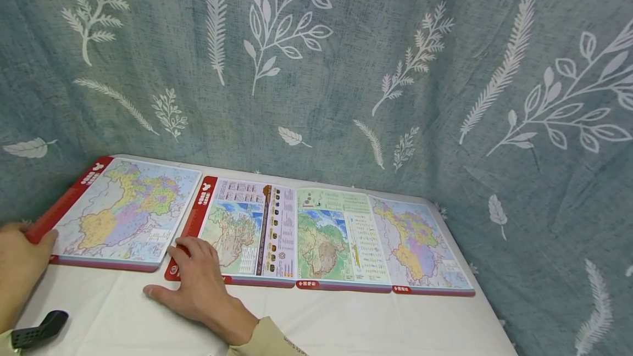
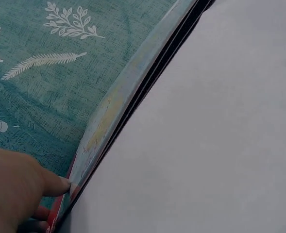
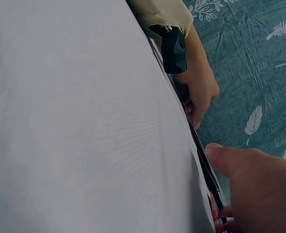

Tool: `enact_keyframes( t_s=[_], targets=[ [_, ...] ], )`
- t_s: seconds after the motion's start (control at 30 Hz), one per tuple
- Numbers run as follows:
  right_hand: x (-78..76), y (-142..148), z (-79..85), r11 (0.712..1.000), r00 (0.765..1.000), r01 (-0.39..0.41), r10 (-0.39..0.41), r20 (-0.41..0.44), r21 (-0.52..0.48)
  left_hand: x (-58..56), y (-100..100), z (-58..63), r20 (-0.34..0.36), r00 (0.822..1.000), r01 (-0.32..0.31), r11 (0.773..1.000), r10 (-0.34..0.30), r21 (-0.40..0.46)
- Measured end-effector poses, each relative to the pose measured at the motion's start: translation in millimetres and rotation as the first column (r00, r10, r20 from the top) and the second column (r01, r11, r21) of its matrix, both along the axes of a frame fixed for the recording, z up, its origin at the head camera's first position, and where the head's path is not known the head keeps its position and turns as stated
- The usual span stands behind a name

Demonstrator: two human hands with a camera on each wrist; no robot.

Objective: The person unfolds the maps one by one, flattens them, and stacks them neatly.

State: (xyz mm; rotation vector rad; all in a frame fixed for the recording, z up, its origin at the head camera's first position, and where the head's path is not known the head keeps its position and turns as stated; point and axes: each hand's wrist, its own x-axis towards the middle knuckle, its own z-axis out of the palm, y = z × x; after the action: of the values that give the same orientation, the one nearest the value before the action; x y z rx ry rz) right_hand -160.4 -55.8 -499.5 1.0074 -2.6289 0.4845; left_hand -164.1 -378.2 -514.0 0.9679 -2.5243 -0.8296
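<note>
At the far left lies a map board point(image 1: 123, 210) with a red left edge, a coloured map printed on it and a layered front edge. My left hand point(image 1: 22, 268) pinches its near left corner. In the left wrist view the thumb point(image 2: 58, 184) is on top and other fingers are lower at the edge. My right hand point(image 1: 198, 279) rests at the near left corner of a second map board point(image 1: 232, 229), thumb spread out to the left. A green-topped map board point(image 1: 323, 246) and another coloured map board point(image 1: 420, 243) continue the row rightward, edges overlapping or touching.
A white-covered table point(image 1: 346, 323) carries the boards. Behind and to the right hangs a teal curtain point(image 1: 316, 98) with white leaf prints, close to the table's back edge. A black device point(image 1: 42, 329) is at my left wrist.
</note>
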Motion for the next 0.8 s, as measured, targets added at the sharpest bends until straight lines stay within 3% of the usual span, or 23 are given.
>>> enact_keyframes(
  t_s=[0.17, 0.33, 0.43, 0.63, 0.8],
  targets=[
    [-1.0, 0.0, -1.7, 0.996, 0.999, -0.037, 0.039, 0.017, -0.087, 3.3, 4.6, 0.8, -0.046, 0.999, -0.005, 0.999, 0.007, 0.033],
    [-1.5, -0.1, -0.9, 0.981, 0.997, -0.053, 0.064, 0.053, -0.187, 3.3, 6.1, 5.7, -0.003, 1.000, -0.025, 0.999, 0.026, 0.040],
    [-1.2, -0.3, -0.1, 0.968, 0.996, -0.024, 0.044, 0.077, -0.249, 3.0, 7.3, 9.5, 0.014, 0.999, -0.033, 0.999, 0.033, 0.033],
    [-1.5, -0.2, -0.1, 0.957, 0.997, 0.056, -0.037, 0.071, -0.286, 6.2, 19.6, 17.5, -0.065, 0.998, 0.005, 1.000, -0.004, 0.017],
    [-3.3, 0.2, -1.2, 0.958, 0.998, 0.054, -0.046, 0.034, -0.283, 9.9, 29.4, 26.8, -0.021, 1.000, 0.010, 1.000, -0.010, 0.005]
  ],
)
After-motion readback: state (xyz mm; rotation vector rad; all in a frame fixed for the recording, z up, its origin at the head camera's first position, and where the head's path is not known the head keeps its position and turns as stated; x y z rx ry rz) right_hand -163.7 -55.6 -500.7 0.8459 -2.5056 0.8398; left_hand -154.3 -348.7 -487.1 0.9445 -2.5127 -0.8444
